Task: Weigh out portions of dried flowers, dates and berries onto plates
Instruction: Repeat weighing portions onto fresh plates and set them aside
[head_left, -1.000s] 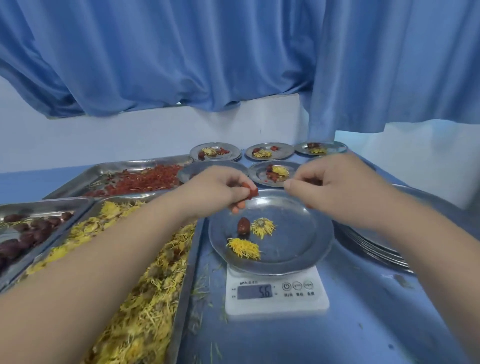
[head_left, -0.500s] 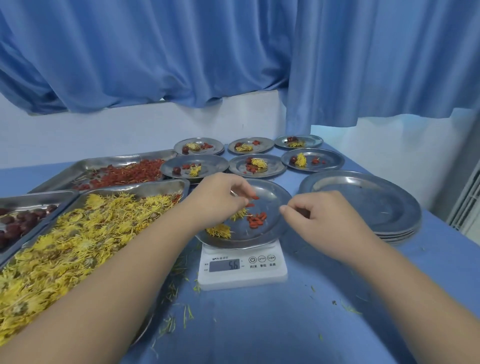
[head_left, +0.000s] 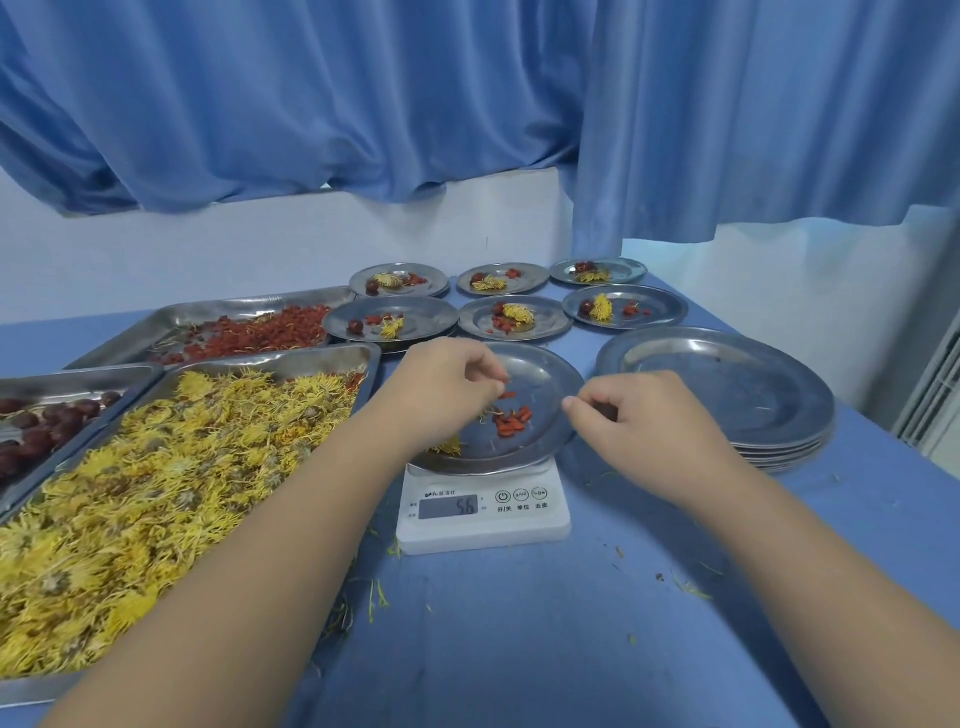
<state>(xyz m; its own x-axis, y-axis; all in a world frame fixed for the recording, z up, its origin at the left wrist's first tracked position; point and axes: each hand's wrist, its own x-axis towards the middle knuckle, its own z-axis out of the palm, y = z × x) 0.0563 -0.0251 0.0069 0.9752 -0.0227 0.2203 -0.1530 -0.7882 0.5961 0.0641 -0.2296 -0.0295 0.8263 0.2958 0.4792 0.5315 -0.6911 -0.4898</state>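
Head view, down onto the scale (head_left: 483, 527)

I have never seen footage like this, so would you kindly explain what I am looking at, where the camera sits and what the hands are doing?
There is no machine here: these are a person's two bare hands, filmed by one camera worn on the head, looking forward and down. On the blue table a scale reading 5.6 carries a plate with some berries. The left hand pinches a berry above it. The right hand is curled at the plate's rim, and I cannot tell whether it holds anything. To the left stand trays of flowers, dates and more berries. Behind are six filled plates, and to the right a stack of empty ones.
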